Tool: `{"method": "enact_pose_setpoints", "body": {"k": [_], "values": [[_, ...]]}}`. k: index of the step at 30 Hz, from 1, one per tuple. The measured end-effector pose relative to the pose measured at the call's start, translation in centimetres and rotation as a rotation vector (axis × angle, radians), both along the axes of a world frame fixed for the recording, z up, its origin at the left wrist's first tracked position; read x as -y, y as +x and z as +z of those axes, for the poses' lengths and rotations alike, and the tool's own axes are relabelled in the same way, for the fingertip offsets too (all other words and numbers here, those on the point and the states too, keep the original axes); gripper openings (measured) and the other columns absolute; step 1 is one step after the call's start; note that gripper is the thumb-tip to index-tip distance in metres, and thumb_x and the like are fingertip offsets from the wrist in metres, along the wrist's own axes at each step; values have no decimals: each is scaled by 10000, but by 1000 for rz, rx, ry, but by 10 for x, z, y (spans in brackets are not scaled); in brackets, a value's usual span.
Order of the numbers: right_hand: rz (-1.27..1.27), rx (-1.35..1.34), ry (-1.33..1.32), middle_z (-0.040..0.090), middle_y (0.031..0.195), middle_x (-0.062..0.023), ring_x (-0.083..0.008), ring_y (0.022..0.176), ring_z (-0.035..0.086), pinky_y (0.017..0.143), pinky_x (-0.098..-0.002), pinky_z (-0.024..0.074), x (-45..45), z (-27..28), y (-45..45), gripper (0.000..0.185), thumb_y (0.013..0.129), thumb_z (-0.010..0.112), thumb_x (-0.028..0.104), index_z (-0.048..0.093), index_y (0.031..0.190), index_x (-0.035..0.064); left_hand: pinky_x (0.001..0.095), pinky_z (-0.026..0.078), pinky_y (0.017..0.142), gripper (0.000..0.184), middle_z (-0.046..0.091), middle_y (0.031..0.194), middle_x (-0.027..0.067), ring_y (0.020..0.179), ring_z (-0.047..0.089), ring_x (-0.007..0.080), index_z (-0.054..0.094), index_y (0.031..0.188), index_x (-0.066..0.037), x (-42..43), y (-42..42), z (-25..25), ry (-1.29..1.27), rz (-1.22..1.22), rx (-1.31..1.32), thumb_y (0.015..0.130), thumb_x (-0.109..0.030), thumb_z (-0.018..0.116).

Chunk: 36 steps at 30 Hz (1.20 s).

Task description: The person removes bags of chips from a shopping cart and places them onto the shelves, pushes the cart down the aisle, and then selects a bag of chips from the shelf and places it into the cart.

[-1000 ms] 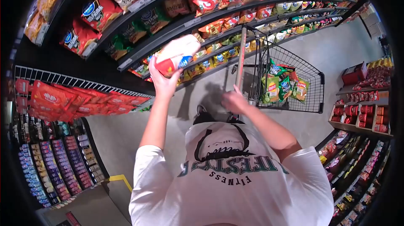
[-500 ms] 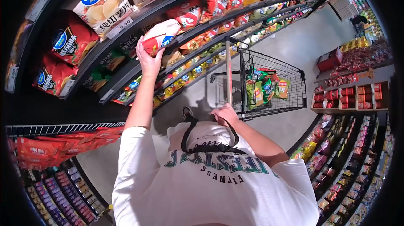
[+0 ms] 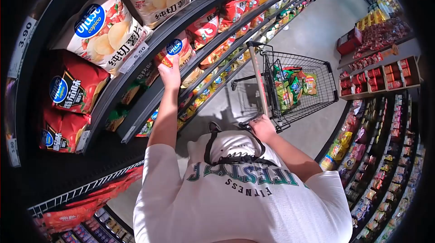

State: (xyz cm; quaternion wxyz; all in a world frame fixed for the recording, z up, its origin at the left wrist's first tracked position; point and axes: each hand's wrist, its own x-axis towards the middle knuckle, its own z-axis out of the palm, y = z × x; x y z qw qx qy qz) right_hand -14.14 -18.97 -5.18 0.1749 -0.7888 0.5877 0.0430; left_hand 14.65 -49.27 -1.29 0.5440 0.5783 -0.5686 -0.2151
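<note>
The person's left hand (image 3: 170, 77) grasps a red-and-white plastic snack bag with a blue oval logo (image 3: 176, 50) against the tiers of black shelving (image 3: 143, 115); the bag lies just beyond that hand, its long axis unclear from here. The right hand (image 3: 263, 127), well apart, meets the near end of a straight cart handle (image 3: 258, 75); I can't tell whether it is clenched.

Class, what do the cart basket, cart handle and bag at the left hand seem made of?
Cart basket: probably dark-coated metal; thin wires form an open grid.
Cart handle: smooth, pale bar; plastic or painted metal, unclear which.
Bag at the left hand: likely glossy plastic film; puffed and brightly printed.
</note>
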Motion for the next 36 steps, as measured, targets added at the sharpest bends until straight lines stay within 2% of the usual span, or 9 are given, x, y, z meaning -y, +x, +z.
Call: {"method": "enact_pose_setpoints", "body": {"k": [9, 13, 17, 23, 25, 27, 29, 33, 36], "values": [[-59, 93, -39, 654, 757, -108, -260, 823, 637, 859, -378, 386, 13, -7, 3, 158, 807, 564, 227, 641, 841, 93, 442, 449, 976, 771, 554, 1267, 259, 1106, 589, 338, 250, 1432, 37, 27, -5, 8, 333, 15, -305, 911, -313, 699], [-85, 163, -71, 650, 749, -108, -272, 809, 628, 859, -379, 386, 28, -3, 5, 145, 808, 576, 229, 633, 830, 97, 431, 405, 1038, 776, 486, 1347, 246, 1189, 525, 301, 221, 1462, 65, 18, -8, 5, 87, 12, -162, 929, -257, 684], [-102, 218, -80, 655, 757, -96, -268, 827, 628, 862, -375, 384, 41, -4, 5, 135, 801, 609, 234, 640, 839, 108, 469, 414, 989, 666, 529, 1235, 328, 1126, 521, 474, 355, 1388, 68, 1, -8, 4, -110, 96, 66, 912, -255, 690], [-83, 324, -112, 633, 703, -63, -254, 795, 619, 835, -379, 387, 48, -13, -2, 112, 799, 623, 233, 632, 823, 124, 482, 326, 1077, 740, 392, 1349, 372, 1258, 399, 499, 259, 1461, 79, -19, -1, -5, -32, 153, 76, 933, -269, 643], [-84, 394, -122, 623, 688, -28, -238, 770, 615, 816, -379, 384, 52, -12, -4, 104, 799, 631, 240, 612, 790, 139, 474, 266, 1134, 730, 298, 1460, 311, 1398, 298, 429, 239, 1484, 62, -36, -7, -19, 0, 201, 36, 929, -212, 625], [-124, 474, -118, 620, 687, -15, -237, 756, 615, 813, -376, 386, 56, -8, -6, 98, 792, 649, 241, 615, 792, 150, 422, 314, 1099, 673, 295, 1476, 255, 1307, 401, 351, 286, 1482, 28, -66, -19, -9, -144, 10, 16, 928, -157, 621], [-168, 552, -64, 613, 682, -8, -242, 749, 615, 811, -378, 389, 57, -11, -10, 97, 782, 665, 239, 611, 795, 159, 355, 418, 916, 509, 446, 1212, 148, 998, 459, 214, 447, 1393, 4, -91, -34, -30, 80, -156, 45, 920, -93, 609], [-110, 593, -163, 596, 664, -12, -219, 654, 599, 706, -358, 436, 50, -27, -12, 124, 806, 688, 230, 622, 872, 149, 298, 455, 853, 413, 492, 1091, 119, 978, 516, 172, 528, 1305, 3, -143, -90, -53, 414, -535, -163, 909, -73, 617], [-308, 1073, 281, 600, 678, -19, -152, 644, 579, 658, -317, 457, 34, -29, -6, 128, 861, 651, 196, 630, 945, 101, 364, 477, 891, 434, 558, 1155, 175, 1073, 529, 251, 523, 1332, -36, -163, -136, -63, 440, -669, 72, 926, -159, 616]]}}
